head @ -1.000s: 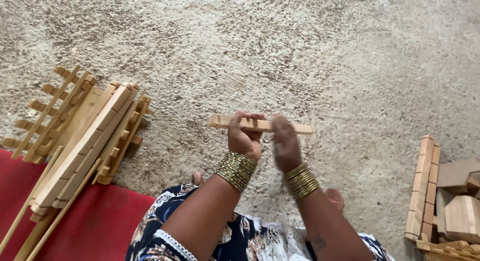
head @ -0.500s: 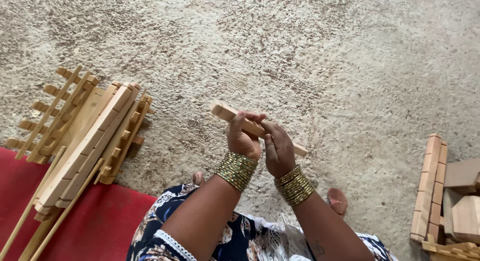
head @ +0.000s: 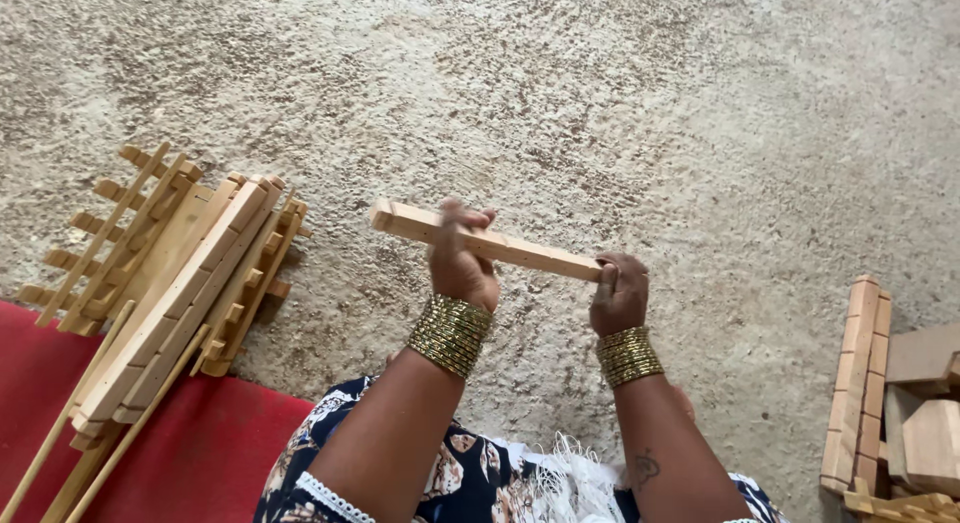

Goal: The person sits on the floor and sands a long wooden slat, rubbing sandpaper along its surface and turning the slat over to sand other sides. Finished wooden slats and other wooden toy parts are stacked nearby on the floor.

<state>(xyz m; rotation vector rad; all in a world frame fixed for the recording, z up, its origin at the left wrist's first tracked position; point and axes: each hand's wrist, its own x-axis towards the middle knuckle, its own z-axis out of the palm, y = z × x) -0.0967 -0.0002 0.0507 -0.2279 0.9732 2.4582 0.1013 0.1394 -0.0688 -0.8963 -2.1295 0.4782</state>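
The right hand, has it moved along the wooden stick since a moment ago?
Yes. The right hand slid from the middle of the wooden stick to its end, away from the left hand.

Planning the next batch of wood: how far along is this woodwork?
Done, by the look of it: a stack of slatted wooden pieces lies at the left, partly on the red mat. In hand: a single wooden strip, left hand mid-length, right hand at its end. Left: loose wooden blocks at the right.
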